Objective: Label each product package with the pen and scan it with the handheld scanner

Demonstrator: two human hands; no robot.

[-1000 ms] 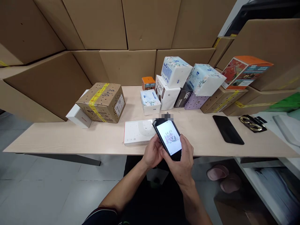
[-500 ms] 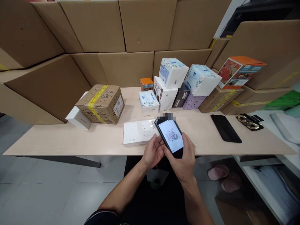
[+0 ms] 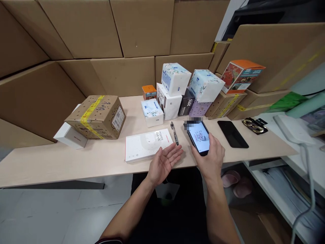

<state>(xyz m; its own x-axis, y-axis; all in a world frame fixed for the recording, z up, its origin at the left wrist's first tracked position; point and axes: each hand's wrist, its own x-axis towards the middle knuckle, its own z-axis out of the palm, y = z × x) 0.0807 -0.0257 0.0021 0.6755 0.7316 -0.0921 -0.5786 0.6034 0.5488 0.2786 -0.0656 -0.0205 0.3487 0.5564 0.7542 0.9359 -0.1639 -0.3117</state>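
My right hand (image 3: 210,157) grips a smartphone (image 3: 199,138) by its sides and lower end, with the lit screen facing up and showing a clock. Palm up and fingers stretched out, my left hand (image 3: 164,163) holds nothing. It is beside the front right corner of a white power bank box (image 3: 147,144) lying flat on the table. Just beyond those fingertips lies a pen (image 3: 174,133), between the box and the phone. A second dark phone (image 3: 233,134), its screen black, rests to the right of my right hand.
A taped cardboard box (image 3: 98,117) leans on a white box (image 3: 71,135) at left. Tissue packs (image 3: 152,112) and small cartons (image 3: 169,101) are stacked at the back. Scissors (image 3: 254,125) in packaging lie at right. Large cardboard boxes (image 3: 99,30) wall the table's (image 3: 101,159) far side.
My right hand has carried the phone right, away from my left hand, which has opened flat. The pen has come into view. The camera view has turned slightly right.
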